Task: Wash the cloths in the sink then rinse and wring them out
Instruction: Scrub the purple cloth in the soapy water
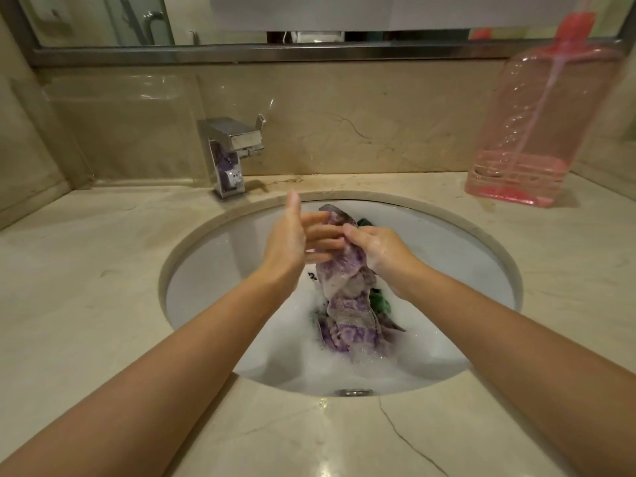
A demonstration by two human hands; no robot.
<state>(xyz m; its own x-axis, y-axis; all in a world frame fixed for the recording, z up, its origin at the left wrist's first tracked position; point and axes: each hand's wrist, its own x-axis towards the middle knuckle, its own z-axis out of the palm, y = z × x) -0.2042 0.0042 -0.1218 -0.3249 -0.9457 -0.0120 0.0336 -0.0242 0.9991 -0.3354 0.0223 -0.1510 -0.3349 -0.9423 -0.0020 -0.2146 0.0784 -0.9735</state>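
we have the purple cloth [344, 287] lifted partly out of the sink [213, 242], its lower end trailing down into the suds just below our wrists. our right hand [375, 247] grips the upper bunch of it, fingers curled round the fabric. our left hand [296, 235] stands wide, fingers straight and thumb up, its fingertips lying against the cloth just across from the right hand's knuckles.

the step in hand looks like scrubbing. to do it well we judge that the left palm should press flat against the bunch while the right hand drags the fabric across it, working down the length bit by bit so the trailing part gets the same rubbing. keeping the cloth low over the basin should stop lather dripping onto the counter [103, 270].

the cloth is soft, limp and heavy with water, mottled purple and pale grey, twisted into a loose rope. a green cloth [380, 301] peeks out just behind and under the right wrist, mostly hidden. the foam [327, 370] beneath is white and fine-bubbled. the basin is smooth white, round-rimmed; the counter is glossy veined stone. beyond the left hand stands a square chrome tap [230, 149]; far off past the right hand, a clear pink pump bottle [537, 132].
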